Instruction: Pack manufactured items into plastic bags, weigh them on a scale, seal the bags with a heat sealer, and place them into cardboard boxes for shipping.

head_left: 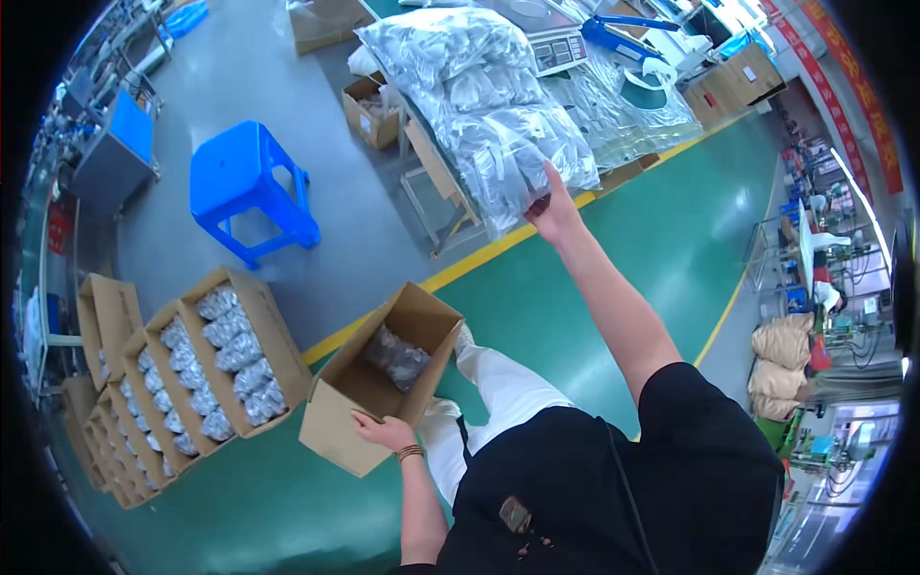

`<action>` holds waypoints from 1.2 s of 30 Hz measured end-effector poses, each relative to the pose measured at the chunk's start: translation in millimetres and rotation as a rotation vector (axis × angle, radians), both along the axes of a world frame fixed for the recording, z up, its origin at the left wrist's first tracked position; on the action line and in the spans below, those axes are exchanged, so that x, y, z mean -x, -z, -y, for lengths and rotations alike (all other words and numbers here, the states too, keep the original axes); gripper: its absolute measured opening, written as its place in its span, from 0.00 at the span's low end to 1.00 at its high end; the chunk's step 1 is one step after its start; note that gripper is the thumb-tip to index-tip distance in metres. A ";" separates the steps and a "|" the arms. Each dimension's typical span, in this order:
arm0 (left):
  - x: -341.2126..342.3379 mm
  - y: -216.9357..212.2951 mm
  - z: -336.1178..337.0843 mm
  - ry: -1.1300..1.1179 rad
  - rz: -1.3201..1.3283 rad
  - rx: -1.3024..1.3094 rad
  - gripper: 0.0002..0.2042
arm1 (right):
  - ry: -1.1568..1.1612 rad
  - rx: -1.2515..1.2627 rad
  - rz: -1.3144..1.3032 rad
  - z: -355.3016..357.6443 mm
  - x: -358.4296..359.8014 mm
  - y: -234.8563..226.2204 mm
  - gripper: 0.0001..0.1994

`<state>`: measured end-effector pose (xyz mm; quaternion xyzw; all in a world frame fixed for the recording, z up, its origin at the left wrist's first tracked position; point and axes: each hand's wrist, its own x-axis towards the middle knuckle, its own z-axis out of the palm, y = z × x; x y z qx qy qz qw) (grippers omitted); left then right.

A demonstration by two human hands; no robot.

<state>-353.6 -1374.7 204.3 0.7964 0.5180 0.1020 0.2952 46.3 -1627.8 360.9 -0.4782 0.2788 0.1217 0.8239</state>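
Observation:
My left hand [386, 433] is closed on the near flap of an open cardboard box [337, 422], which is tilted in front of my legs. Inside that box lie clear plastic bags [398, 356] with greyish contents. My right arm reaches out to the table, where a pile of clear plastic bags [479, 72] is heaped. At the pile's near corner my right hand [554, 213] grips a clear plastic bag [522, 158]; some of its fingers are hidden under the bag.
On the left stands a row of open cardboard boxes [278, 331] filled with bagged items. Beyond it is a blue plastic stool [235, 182]. A scale [559, 50] and a blue-handled tool [623, 38] sit behind the pile. A small carton [369, 113] stands beside the table.

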 end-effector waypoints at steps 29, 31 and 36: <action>3.1 19.6 6.9 0.044 -0.021 -0.046 0.31 | 0.109 -0.295 0.115 5.4 -40.7 10.5 0.31; 25.4 26.8 -2.7 -0.011 0.017 -0.034 0.30 | 0.127 -0.329 0.146 -13.9 -38.7 10.0 0.29; 56.4 11.8 14.3 -0.036 -0.135 -0.091 0.30 | 0.169 -0.321 0.106 -4.6 -34.8 30.4 0.29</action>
